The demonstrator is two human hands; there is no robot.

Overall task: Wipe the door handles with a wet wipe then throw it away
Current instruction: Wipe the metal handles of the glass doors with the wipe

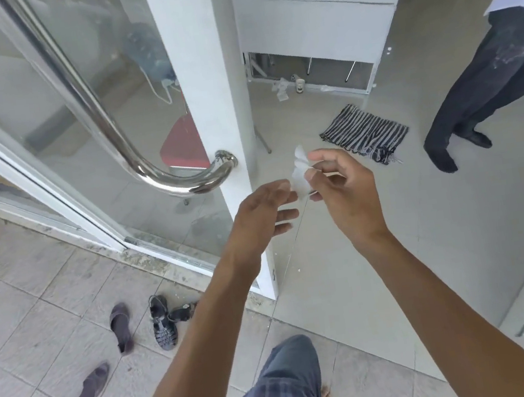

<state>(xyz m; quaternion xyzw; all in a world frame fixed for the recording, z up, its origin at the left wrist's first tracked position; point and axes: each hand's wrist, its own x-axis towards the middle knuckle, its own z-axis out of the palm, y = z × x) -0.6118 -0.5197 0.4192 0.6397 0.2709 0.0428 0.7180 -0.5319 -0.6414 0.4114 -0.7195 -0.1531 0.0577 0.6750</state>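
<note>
Wipe held in front of glass door, handle untouched

Wipe (300, 173), white and crumpled, is being pinched by the right hand (339, 185) between thumb and curled fingers, just right of the white door frame (208, 105). The left hand (262, 211) is being held beside it, fingers loosely extended; its fingertips are lying at the wipe's lower edge, though whether they are gripping it cannot be told.

The steel door handle (103, 119), a long curved bar, is being seen on the glass door (22, 80), its lower end fixed at the frame. It is lying up and left of both hands, apart from them.

Surroundings: a striped cloth (365, 133) is lying on the inside floor beyond the hands. A second person's dark trouser legs (478, 83) are being seen at right, the upper body cut off by the picture edge. Dark sandals and flat shoes (137, 328) are scattered on the outer tiles at lower left. A red chair seat (185, 145) is being seen through the glass, partly hidden by the frame. Small items by the open wall panel (310, 68) are too small to be made out. The handle's upper end is being cut off at the top edge.
</note>
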